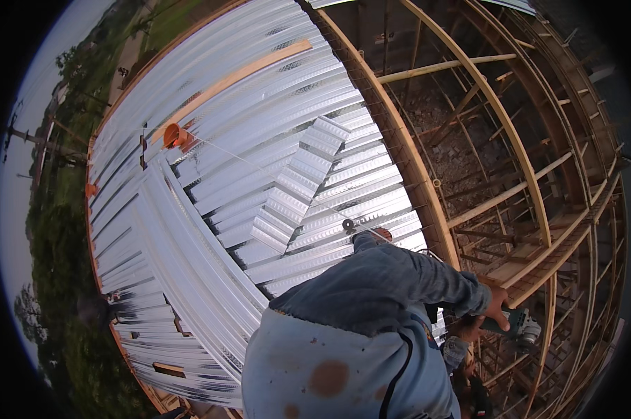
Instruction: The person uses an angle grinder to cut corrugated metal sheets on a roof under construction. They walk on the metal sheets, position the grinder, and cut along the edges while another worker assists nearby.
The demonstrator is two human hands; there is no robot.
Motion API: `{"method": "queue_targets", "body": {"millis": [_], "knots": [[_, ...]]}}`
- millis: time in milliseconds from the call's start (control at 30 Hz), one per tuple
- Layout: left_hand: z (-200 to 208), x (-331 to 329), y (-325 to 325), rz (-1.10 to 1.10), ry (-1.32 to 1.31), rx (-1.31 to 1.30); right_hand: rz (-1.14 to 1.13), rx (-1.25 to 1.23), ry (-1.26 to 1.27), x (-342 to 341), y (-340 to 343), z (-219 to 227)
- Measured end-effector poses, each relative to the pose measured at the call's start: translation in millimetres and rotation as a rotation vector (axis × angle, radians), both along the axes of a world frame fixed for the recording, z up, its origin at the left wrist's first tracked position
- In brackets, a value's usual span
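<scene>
Wrapping my left fingers point(498, 314) round the grinder point(517, 322), I judge it heavy, hard, best held mid-length; how my right fingers point(471, 328) close, I cannot tell.

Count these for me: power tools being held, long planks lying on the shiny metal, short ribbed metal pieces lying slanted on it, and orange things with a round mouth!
Held power tool: 1
Long plank: 1
Short slanted metal piece: 1
Orange round-mouthed thing: 1
Total: 4
</scene>
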State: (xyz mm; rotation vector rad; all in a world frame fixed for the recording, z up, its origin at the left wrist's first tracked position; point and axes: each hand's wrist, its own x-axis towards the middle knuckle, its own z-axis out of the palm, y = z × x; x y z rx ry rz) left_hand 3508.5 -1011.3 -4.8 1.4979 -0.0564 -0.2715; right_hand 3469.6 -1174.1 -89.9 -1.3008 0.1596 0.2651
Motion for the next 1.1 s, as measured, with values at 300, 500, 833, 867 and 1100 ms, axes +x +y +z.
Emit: {"method": "queue_targets", "body": {"millis": [300, 500, 833, 867, 1100], "knots": [[-115.3, 24.4, 202.4, 0.243, 0.375, -0.197, -0.289, 0.523, -0.185, 13.1, -35.6, 71.1], [-222.8, -82.4, 393.5, 0.542, 0.874, 0.122, -0.831, 0.489, -0.256, -59.1, -110.3, 77.0], [-337.2, -186.8, 504.8, 0.198, 1.393, 0.543, -1.382, 0.299, -0.366, -238.3, -134.8, 51.2], [-340.1, -172.9, 500.3, 0.158, 1.358, 0.67, -1.43, 0.309, -0.388, -252.1, -130.2, 51.6], [-307.6, 0.8, 323.0, -0.088, 0.965, 0.666, -1.6, 0.25, -0.521, -290.2, -95.1, 63.6]]}}
